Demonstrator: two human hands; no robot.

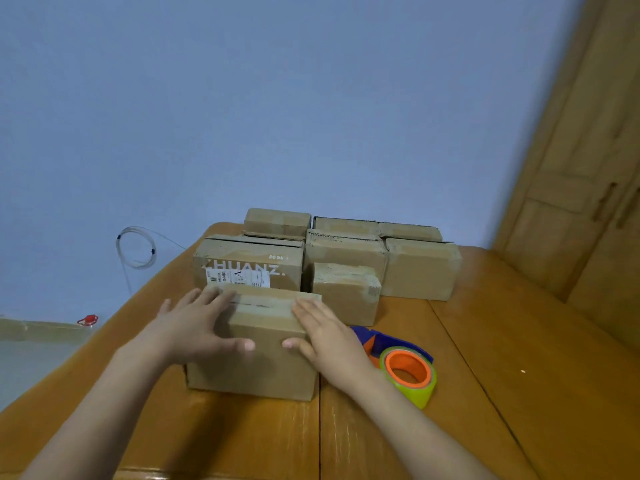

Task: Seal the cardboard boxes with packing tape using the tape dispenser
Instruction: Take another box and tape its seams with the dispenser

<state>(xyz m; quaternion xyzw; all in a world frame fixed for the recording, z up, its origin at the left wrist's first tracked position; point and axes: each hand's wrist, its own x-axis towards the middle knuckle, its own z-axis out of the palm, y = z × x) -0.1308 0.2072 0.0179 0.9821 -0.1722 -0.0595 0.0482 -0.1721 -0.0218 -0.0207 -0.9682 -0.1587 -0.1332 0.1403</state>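
My left hand (194, 327) and right hand (325, 332) press flat on the box (256, 358), gripping nothing. If I let go to grab the dispenser (405, 368), the flaps may pop up.

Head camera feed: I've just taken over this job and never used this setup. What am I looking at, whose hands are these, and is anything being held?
There is no machine here. The single picture comes from a camera on a person's head, looking forward and down at their own bare hands. The left hand and the right hand lie flat, fingers straight, against the two sides of the near box, thumbs on its front. Neither has a curled grip on anything. The box stands on a wooden table. Behind it sits a cluster of more boxes. The tape dispenser, with its orange hub, lies on the table just right of the right hand, untouched.
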